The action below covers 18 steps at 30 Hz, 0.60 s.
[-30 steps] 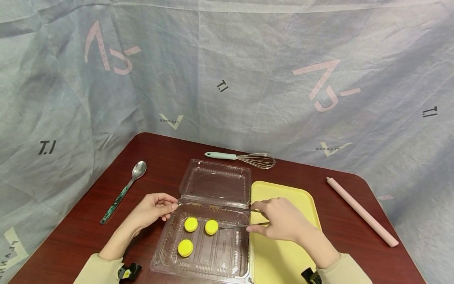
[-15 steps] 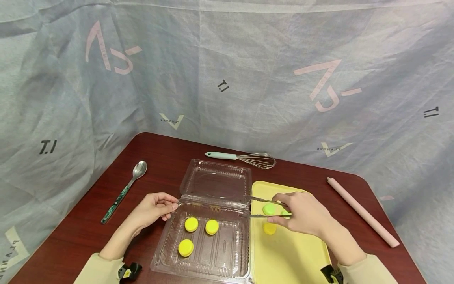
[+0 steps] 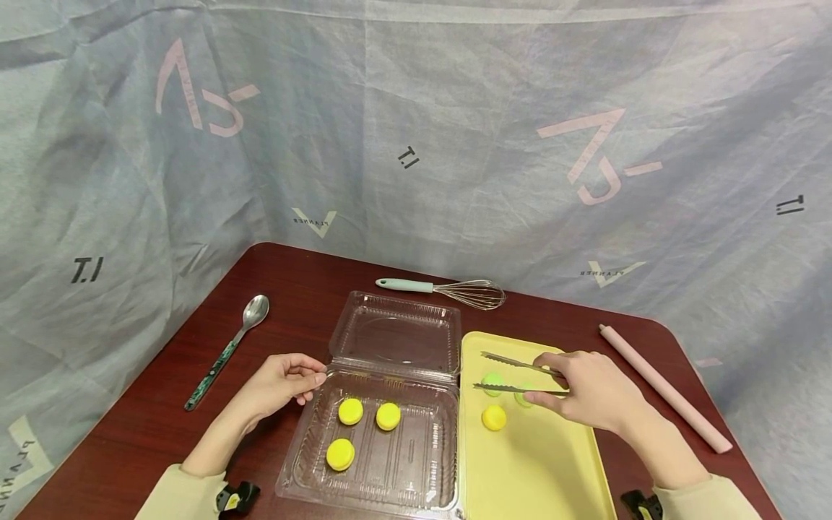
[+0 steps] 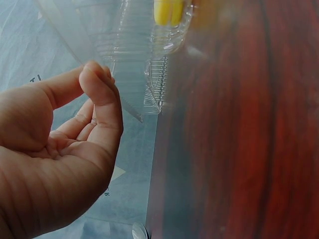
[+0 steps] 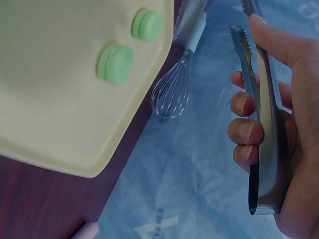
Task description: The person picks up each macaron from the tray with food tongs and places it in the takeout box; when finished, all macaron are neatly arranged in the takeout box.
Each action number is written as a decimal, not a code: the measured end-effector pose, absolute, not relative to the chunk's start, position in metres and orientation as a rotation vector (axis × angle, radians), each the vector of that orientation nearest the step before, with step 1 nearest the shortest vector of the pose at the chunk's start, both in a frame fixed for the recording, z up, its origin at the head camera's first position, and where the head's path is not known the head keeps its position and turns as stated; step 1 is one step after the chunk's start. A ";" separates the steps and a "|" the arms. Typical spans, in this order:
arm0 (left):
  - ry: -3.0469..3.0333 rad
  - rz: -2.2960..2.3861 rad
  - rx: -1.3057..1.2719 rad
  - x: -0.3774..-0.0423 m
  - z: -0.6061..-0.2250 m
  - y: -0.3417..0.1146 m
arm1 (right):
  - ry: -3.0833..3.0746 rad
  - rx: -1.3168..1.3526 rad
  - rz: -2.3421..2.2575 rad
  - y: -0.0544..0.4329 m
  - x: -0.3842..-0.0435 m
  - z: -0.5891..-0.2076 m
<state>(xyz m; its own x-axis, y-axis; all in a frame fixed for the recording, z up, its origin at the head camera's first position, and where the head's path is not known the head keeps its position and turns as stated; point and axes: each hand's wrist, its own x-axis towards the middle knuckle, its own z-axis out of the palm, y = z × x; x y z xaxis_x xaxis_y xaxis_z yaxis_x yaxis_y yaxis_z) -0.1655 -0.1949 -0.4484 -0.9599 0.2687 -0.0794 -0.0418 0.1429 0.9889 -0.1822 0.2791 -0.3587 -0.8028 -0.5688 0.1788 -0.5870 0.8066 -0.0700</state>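
Observation:
My left hand pinches the left edge of a clear plastic container between thumb and forefinger, near its hinge. The container's lid lies folded back. Three yellow macarons sit inside the base. Metal tongs are in the grip of my right hand, their arms apart with nothing between the tips. Beneath the tongs, on a yellow tray, lie a yellow macaron and two green macarons. In the head view, the tongs and fingers partly cover the green ones.
Behind the container lies a whisk with a pale handle. A spoon rests on the left of the dark red table. Right of the tray is a pink rod. Grey printed cloth hangs behind.
My right hand has moved right with the tongs, from over the container to above the tray, and uncovered the macarons there. The left hand stays put.

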 end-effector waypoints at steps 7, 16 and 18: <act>2.190 1.892 0.213 -0.165 -0.447 -0.195 | -2.877 0.853 0.141 0.297 -0.184 -0.361; 2.200 1.879 0.196 -0.165 -0.450 -0.197 | -2.883 0.868 0.052 0.319 -0.190 -0.363; 2.196 1.883 0.200 -0.165 -0.449 -0.196 | -2.866 0.902 0.002 0.325 -0.192 -0.365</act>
<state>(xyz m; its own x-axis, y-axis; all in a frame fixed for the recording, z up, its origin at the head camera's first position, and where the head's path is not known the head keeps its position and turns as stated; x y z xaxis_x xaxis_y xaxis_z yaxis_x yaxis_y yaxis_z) -0.1649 -0.1963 -0.4491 -0.9615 0.2584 -0.0935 -0.0530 0.1595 0.9858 -0.1923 0.3246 -0.3647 -0.8112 -0.5701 0.1302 -0.5703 0.8205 0.0397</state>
